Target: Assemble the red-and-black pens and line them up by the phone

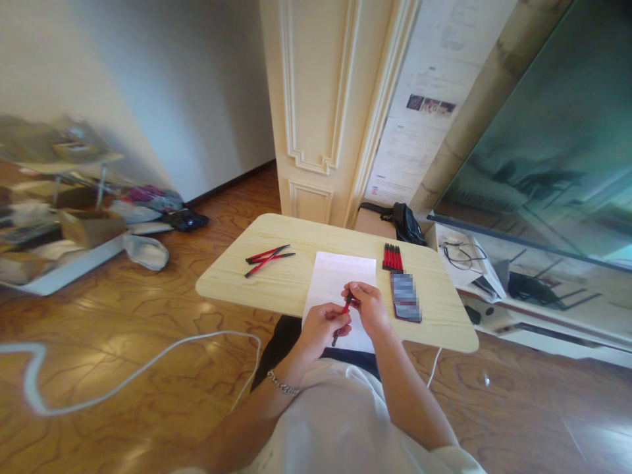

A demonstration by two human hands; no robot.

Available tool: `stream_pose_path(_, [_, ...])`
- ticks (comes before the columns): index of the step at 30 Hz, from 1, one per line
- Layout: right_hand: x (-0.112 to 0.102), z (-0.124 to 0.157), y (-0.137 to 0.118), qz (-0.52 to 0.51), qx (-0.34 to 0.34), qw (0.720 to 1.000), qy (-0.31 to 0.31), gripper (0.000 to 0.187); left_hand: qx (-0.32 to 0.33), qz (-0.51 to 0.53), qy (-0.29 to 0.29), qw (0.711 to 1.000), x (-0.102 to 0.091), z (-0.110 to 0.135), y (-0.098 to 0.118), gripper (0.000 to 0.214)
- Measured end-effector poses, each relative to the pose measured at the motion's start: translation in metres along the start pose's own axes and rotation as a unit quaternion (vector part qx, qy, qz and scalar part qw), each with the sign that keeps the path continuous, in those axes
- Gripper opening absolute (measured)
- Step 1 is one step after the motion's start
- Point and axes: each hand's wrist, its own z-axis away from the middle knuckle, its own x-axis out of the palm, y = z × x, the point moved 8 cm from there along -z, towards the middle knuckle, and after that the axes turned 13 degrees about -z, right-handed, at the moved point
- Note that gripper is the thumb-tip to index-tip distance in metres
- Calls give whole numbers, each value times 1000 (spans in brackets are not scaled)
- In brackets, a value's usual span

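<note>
Both my hands hold one red-and-black pen (342, 320) over the near edge of a white sheet of paper (340, 280) on a small light wooden table (276, 283). My left hand (320, 327) is closed round the pen's lower part. My right hand (368, 306) pinches its upper end. A row of several red-and-black pens (392, 257) lies just right of the paper's far edge. Three more pens (267, 258) lie loosely crossed on the table's left side.
A dark flat box (405, 297) lies to the right of the paper. A white cable (123, 378) runs across the wooden floor at left. A black bag (407, 224) sits behind the table. Clutter and a low shelf (64, 210) stand at far left.
</note>
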Motion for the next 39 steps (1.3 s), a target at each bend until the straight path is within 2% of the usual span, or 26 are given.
stream_pose_path(6, [-6, -2, 4, 48, -28, 997, 55, 30, 68, -101, 69, 990, -9, 0, 8, 22])
stream_pose_path(10, [-6, -2, 5, 10, -32, 998, 56, 33, 32, -50, 26, 998, -2, -1, 4, 28])
stream_pose_path(16, [6, 1, -2, -47, 10, 999, -24, 37, 2, 30, -30, 999, 4, 2, 8, 34])
stream_pose_path(19, [6, 1, -4, -31, -1, 999, -27, 32, -1, 29, -25, 999, 3, 2, 8, 34])
stream_pose_path(25, [-6, -2, 1, 37, -45, 998, 26, 27, 47, -69, 53, 995, -8, -1, 7, 29])
stream_pose_path(28, [-8, -1, 2, 37, -49, 997, 38, 28, 37, -48, 30, 998, -5, -2, 4, 29])
stream_pose_path(33, [1, 2, -2, -18, -6, 1000, -13, 34, 2, 21, -32, 999, 4, 2, 7, 34])
stream_pose_path(36, [2, 3, -6, -22, -8, 1000, -18, 32, -3, 28, -37, 999, 5, 3, 7, 33])
stream_pose_path(39, [-3, 1, -6, 5, -22, 1000, 4, 28, -4, 14, -10, 1000, 1, 1, 4, 31])
